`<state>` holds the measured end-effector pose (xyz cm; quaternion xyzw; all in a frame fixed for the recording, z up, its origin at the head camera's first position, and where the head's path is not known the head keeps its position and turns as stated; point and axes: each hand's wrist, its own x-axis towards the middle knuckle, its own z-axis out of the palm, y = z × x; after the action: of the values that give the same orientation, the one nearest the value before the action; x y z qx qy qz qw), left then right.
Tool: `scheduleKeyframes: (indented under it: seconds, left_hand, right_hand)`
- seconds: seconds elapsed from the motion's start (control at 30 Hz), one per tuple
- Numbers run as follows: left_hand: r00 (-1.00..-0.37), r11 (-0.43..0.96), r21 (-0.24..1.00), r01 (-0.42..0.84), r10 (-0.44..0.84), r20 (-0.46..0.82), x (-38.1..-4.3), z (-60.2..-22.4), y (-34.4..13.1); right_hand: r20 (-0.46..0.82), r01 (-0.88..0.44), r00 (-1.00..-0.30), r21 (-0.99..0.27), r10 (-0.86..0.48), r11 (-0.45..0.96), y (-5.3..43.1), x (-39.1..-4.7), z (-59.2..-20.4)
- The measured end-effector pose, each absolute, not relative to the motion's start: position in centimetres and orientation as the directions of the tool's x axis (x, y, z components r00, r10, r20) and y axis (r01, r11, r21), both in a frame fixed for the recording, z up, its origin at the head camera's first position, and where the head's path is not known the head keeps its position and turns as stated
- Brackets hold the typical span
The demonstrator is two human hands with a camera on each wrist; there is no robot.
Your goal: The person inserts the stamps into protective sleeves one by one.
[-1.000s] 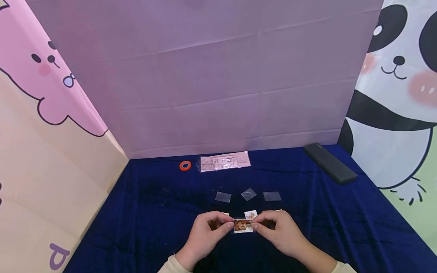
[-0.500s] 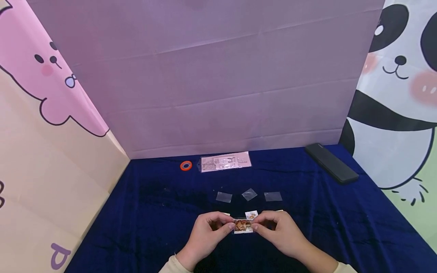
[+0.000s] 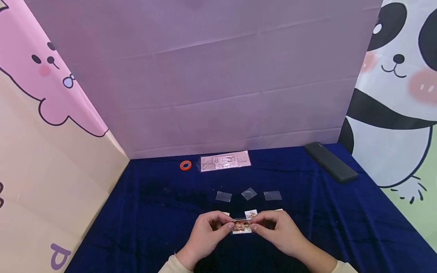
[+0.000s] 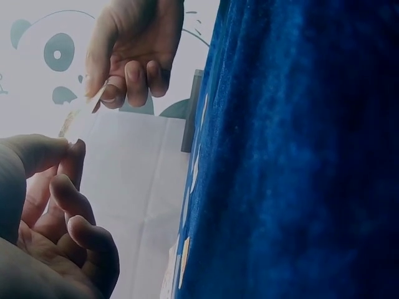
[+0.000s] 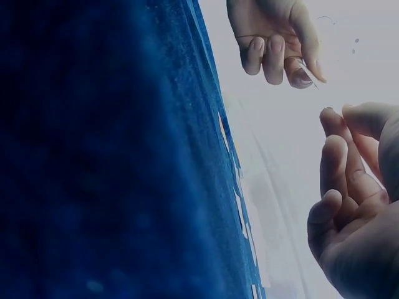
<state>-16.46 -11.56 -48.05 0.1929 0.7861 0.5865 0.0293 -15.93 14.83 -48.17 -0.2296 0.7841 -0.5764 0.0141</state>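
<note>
A small picture card (image 3: 241,226), brown and red with a white lower border, is held up between two hands in the head view. Clear film shows along its top edge. My left hand (image 3: 211,232) pinches its left end between thumb and index finger. At the opposite end, the thumb and index finger of my right hand (image 3: 279,232) pinch it the same way. Seen from the left wrist, the card (image 4: 75,117) spans the two hands above the cloth, nearly edge-on. Behind the fingers lies a small white picture card (image 3: 251,213); other cards are mostly hidden by the hands.
Three clear plastic pieces, one in the middle (image 3: 249,193), lie in a row beyond the hands on the dark blue cloth (image 3: 153,227). Farther back are an orange ring-shaped roll (image 3: 185,165), a pink packet (image 3: 225,161) and a long black case-like object (image 3: 330,162).
Both hands keep their pinch and stay nearly in place. The card has shifted very slightly left and its tilt differs a little.
</note>
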Motion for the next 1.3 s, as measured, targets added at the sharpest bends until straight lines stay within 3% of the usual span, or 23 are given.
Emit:
scheduleKeyframes:
  seconds: [0.6,1.3]
  left_hand:
    - [-0.943,0.250,0.926,0.281,0.252,0.218,-17.5,-47.1,-13.4]
    - [-0.966,0.392,0.883,0.259,0.082,0.246,-21.9,-45.8,-21.0]
  right_hand:
    - [0.184,-0.278,-0.931,-0.916,-0.314,0.288,15.0,-16.1,-47.9]
    - [0.139,-0.288,-0.924,-0.865,-0.356,0.411,14.9,-17.6,-46.8]
